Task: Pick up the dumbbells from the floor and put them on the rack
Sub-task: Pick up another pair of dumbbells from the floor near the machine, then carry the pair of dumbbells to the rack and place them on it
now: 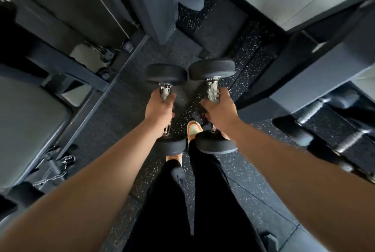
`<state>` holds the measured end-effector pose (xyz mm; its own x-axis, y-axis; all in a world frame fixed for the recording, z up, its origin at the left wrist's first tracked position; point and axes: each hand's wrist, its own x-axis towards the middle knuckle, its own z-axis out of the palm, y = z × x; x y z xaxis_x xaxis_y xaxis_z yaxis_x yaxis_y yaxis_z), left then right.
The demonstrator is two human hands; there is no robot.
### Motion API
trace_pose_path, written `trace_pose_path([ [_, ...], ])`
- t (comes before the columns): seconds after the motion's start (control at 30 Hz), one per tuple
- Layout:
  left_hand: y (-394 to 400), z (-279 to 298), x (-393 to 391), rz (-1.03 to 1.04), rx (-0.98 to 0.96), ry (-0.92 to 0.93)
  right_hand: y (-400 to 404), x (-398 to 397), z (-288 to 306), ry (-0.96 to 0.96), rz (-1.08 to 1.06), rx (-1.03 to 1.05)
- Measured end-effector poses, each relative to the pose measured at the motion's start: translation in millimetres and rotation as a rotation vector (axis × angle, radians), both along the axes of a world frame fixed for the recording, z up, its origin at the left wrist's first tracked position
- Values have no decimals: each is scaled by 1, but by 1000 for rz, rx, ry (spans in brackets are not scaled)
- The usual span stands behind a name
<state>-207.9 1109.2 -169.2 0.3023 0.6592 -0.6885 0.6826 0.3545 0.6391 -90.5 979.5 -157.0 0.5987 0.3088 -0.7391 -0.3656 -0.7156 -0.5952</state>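
Two black round-headed dumbbells with chrome handles hang above the speckled floor in the middle of the head view. My left hand [160,109] is wrapped around the handle of the left dumbbell [166,73]. My right hand [220,109] grips the handle of the right dumbbell [212,68]. Both point away from me, side by side and almost touching at their far heads. At the right edge a dumbbell rack [316,73] holds other dumbbells [332,140] with dark heads and metal handles.
A padded bench [30,121] and a machine frame [67,63] with chain and cable parts [60,172] stand on the left. A grey upright post [160,4] rises ahead. My black trousers and orange-white shoes [193,130] are below the dumbbells on the rubber floor [113,121].
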Motion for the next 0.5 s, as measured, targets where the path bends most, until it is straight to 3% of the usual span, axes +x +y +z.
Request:
trace_pose_path([
  [0.5, -120, 139, 6, -299, -12, -99, -183, -43, 167, -94, -329, 2],
])
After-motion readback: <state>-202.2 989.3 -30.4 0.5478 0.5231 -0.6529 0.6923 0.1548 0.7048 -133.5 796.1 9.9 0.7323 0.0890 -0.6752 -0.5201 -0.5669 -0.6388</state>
